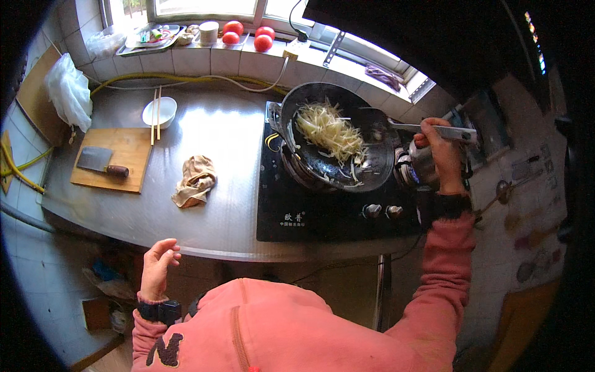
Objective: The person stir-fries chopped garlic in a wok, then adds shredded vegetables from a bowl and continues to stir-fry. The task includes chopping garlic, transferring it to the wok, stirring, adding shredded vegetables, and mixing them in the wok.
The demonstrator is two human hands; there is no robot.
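A dark wok rests on the left burner of the black gas stove, with pale shredded vegetable strips, perhaps potato, heaped inside. My right hand is wrapped around the metal handle of a spatula, which reaches over the wok's right rim; its head is dark and hard to make out. Off the counter's front edge, my left hand hangs with fingers loosely bent and apart, holding nothing. A crumpled tan cloth lies nearest to it on the metal counter.
On the counter's left, a cleaver lies on a wooden cutting board. Chopsticks lie across a white bowl and the board. Tomatoes and a tray line the windowsill. A metal pot stands right of the wok.
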